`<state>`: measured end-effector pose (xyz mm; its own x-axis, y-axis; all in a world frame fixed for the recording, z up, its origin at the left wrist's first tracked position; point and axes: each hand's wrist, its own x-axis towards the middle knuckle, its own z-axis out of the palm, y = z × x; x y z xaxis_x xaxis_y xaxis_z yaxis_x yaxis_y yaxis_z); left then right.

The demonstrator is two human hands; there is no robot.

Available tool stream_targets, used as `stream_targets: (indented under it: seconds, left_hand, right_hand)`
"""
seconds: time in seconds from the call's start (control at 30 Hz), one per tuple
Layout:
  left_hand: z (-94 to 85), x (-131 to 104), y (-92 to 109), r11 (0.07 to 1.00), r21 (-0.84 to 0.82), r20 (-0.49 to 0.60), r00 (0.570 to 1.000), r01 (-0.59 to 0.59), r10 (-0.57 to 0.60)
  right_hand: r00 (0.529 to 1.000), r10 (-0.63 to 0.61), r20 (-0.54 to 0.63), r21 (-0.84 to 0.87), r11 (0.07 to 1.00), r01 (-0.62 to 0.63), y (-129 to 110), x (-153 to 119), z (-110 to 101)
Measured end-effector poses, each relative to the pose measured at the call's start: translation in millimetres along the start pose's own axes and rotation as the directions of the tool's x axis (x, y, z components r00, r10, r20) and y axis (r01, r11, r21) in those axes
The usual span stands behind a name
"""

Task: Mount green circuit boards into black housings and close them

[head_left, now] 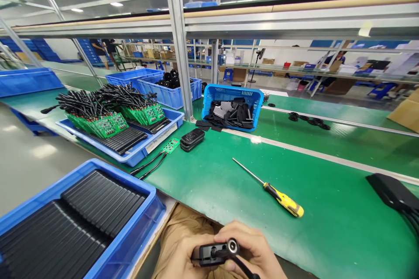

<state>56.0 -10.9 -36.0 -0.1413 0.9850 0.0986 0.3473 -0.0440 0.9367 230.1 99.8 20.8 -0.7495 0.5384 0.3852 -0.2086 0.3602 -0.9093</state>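
Note:
Close to my body, at the bottom of the view, a small black plastic case [207, 254] is held between both hands. My left hand [180, 255] is closed around its left side. My right hand [252, 242] grips from the right, its fingers by the black cable [246, 268] and the round barrel connector [232, 246] in front of the case. The hands hide part of the case. On the green bench beyond lies a screwdriver [283, 199] with a yellow and black handle. A green circuit board [170, 145] with two black leads lies beside stacked black cases [192, 139].
A blue tray [153, 192] of black plastic pieces stands at lower left. Behind it, another blue tray [178, 118] bears wired circuit boards [108, 124]. A blue basket [258, 109] of black pieces leans near a metal post [179, 43]. Black cabled units [393, 192] lie at right.

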Motion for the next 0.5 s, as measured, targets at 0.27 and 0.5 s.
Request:
stream_targets:
  seconds: [0.27, 0.5]
  left_hand:
    - [-2.1, 3.5, 2.5, 0.997, 0.077, 0.004, 1.000, -0.030, 0.030]
    - [-17.3, 25.1, 23.5, 0.872, 0.355, 0.180, 0.940, -0.337, 0.290]
  right_hand:
    - [0.979, -0.121, -0.162, -0.174, 0.980, 0.093, 2.7, -3.0, 10.8]
    - [0.982, 0.024, 0.187, -0.235, 0.972, 0.021, -19.6, 4.4, -33.8]
